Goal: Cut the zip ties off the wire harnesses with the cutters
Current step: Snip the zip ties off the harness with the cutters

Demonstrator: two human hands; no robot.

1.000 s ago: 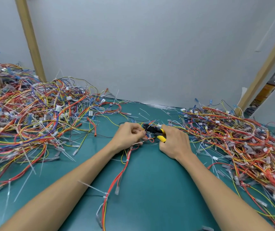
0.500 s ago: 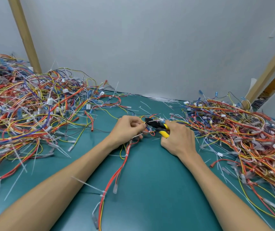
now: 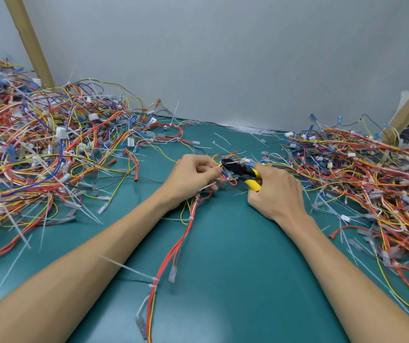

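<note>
The right hand (image 3: 276, 191) grips the cutters (image 3: 241, 169), nose pointing left at the harness (image 3: 182, 240) pinched by the left hand (image 3: 193, 177).

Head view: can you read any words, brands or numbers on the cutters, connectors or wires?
No text can be read in this view.
Cutters, gripped by the right hand: no brand or number shows.
Wire harness pinched by the left hand: no label.
White connectors: too small to read.
</note>
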